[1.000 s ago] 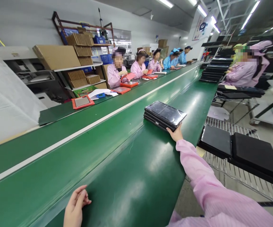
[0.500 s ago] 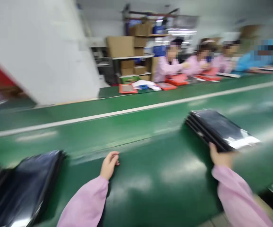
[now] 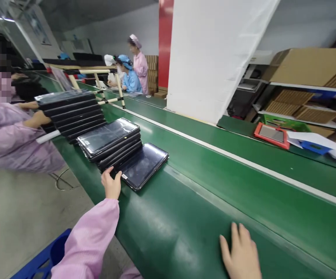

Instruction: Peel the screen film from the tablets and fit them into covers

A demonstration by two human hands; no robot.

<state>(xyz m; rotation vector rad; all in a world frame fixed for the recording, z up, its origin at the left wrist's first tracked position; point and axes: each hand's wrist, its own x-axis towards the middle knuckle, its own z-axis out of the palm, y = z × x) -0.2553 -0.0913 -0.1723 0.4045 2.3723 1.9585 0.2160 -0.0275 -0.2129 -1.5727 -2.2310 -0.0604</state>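
My left hand (image 3: 111,185) reaches to the near corner of the black tablets, thumb and fingers apart; whether its fingertips touch them I cannot tell. A thin pile of flat, glossy black tablets (image 3: 144,164) in clear film, with a small white label at one corner, lies beside it. Against that leans a taller stack of tablets (image 3: 109,135), with another high, slanted stack (image 3: 71,110) behind. My right hand (image 3: 241,252) is at the lower right over the green surface (image 3: 179,217), fingers spread, nothing in it.
At the left a co-worker in a pink sleeve (image 3: 7,131) has hands at the far stack. A cream tube frame (image 3: 98,71) stands behind it. Across the white strip lie a red-framed tablet (image 3: 272,135) and papers. A blue crate (image 3: 42,255) sits below the table edge.
The view has swung left, bringing the tablet stacks to the middle. My right hand has let go of the tablets it held. My left hand has moved to the stack's corner.
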